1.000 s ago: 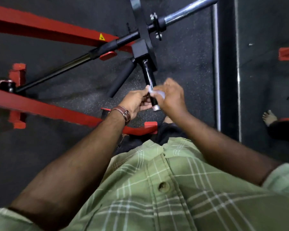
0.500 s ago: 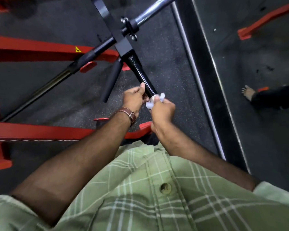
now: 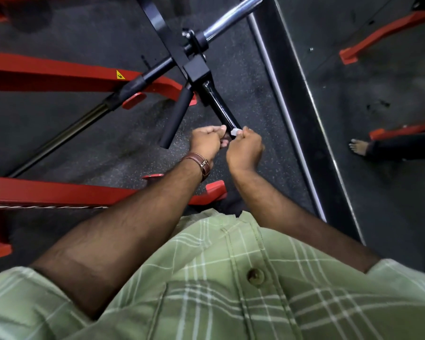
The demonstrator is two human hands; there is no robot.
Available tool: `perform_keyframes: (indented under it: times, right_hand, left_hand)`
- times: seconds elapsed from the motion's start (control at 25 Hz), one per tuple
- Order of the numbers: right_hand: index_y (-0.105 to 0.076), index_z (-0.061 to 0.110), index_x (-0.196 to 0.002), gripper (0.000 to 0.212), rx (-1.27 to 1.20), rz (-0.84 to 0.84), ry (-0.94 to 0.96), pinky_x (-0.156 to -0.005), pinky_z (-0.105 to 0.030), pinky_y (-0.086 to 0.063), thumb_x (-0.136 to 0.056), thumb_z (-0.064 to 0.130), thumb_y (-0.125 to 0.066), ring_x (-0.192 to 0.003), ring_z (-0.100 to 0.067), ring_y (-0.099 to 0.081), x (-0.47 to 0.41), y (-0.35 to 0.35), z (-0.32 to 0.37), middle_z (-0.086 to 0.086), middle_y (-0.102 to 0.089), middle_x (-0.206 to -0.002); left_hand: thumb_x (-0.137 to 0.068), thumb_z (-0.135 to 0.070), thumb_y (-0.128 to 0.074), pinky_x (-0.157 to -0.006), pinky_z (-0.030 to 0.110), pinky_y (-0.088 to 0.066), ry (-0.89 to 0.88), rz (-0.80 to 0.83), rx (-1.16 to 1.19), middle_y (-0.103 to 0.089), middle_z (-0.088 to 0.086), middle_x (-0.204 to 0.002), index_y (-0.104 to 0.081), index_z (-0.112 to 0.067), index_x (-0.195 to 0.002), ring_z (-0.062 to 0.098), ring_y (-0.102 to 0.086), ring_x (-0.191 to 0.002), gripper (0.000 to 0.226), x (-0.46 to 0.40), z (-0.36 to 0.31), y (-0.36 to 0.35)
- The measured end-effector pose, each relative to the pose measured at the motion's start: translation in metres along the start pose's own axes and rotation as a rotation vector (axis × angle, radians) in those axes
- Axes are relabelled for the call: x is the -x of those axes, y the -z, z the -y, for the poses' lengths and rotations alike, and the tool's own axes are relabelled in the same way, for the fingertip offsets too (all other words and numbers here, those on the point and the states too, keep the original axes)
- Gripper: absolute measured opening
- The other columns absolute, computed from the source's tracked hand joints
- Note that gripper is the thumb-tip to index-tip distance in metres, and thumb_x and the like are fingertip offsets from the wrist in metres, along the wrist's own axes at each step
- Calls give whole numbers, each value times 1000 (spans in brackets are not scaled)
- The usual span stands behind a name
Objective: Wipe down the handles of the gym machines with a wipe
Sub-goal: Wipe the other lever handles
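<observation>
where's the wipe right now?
Head view, centre frame: the white wipe is pinched in the right hand against the near end of the glossy black handle, with the left hand gripping that handle end just beside it.

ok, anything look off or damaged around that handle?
One oddity: the glossy handle being wiped has no foam sleeve, while the handle beside it does. The left hand holds its end; the right hand pinches the wipe. No spills.
</observation>
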State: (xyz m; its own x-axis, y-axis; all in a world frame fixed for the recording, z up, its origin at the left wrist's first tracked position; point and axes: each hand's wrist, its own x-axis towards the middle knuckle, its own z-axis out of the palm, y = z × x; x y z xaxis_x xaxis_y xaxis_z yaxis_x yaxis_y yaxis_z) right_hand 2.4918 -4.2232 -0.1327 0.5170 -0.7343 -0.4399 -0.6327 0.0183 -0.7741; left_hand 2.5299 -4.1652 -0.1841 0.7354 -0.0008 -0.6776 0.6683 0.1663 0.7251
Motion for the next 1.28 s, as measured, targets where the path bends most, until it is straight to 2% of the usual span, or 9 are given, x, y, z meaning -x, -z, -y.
perform_keyframes:
  times: [0.16,0.32,0.4,0.52,0.68,0.84,0.96,1.12,1.28]
  right_hand:
    - [-68,2,-110,28,-526,-66,-422,-78,-39,-56,-102,11,-43,-93,-32,-66,-13,0,7,-17,-69,-120]
    - [-56,-3,-133,45,-150,53,-462,-88,-19,-38,-105,32,-49,-121,-25,-59,-13,26,23,-14,-63,-130]
    - [-55,-5,-133,35,-418,47,-494,-81,-25,-50,-103,13,-50,-103,-25,-67,-28,22,11,-15,-66,-120]
    - [-73,2,-113,25,56,-53,-120,-70,-36,-55,-95,13,-61,-73,-25,-68,-18,10,0,-10,-73,-85]
    - [-57,-6,-134,37,617,168,629,-113,-26,-32,-98,0,-49,-136,-33,-49,-23,16,-39,-23,-52,-144]
    - [-50,-6,-140,61,841,487,1311,-113,-41,-37,-82,-24,-51,-143,-43,-33,-61,42,-57,-22,-41,-153]
    - [-60,-1,-134,55,828,783,1485,-118,-44,-31,-83,-20,-50,-140,-38,-40,-94,71,-44,-16,-52,-146]
    - [-67,-1,-123,53,898,871,1511,-112,-51,-31,-79,-7,-39,-134,-39,-49,-96,44,-15,-17,-60,-138]
    - [-72,-3,-113,38,864,1118,1933,-118,-45,-32,-92,3,-41,-125,-35,-59,-122,60,-12,-17,-68,-126]
  left_hand:
    - [-96,-3,-62,-46,16,-47,15,-13,5,-64,13,-70,-67,7,-92,6,-54,-42,12,-3,-3,-1]
    - [-94,-3,-65,-47,17,-48,22,12,-12,-68,13,-73,-70,2,-86,9,-55,-46,12,-6,-4,4]
    - [-93,-3,-65,-48,17,-48,23,9,-12,-70,15,-76,-71,3,-87,9,-55,-49,10,-7,-6,8]
    - [-94,0,-63,-45,14,-46,48,3,42,-66,15,-73,-69,5,-87,7,-53,-44,10,-4,-9,5]
    - [-93,0,-65,-46,14,-46,70,-14,94,-65,13,-70,-68,1,-82,7,-54,-44,11,-2,-8,3]
    - [-92,-2,-66,-49,15,-50,139,-31,179,-67,7,-62,-67,-1,-81,8,-60,-48,11,2,-5,0]
    - [-97,-7,-60,-52,16,-52,199,-16,231,-66,0,-55,-66,-4,-80,6,-58,-44,18,6,-9,0]
    - [-98,-12,-58,-45,19,-49,238,-73,292,-67,-1,-60,-67,-9,-79,7,-58,-44,21,7,-12,-5]
    - [-101,-17,-53,-44,20,-50,265,-135,326,-66,2,-60,-63,-8,-76,9,-61,-43,28,12,-14,-11]
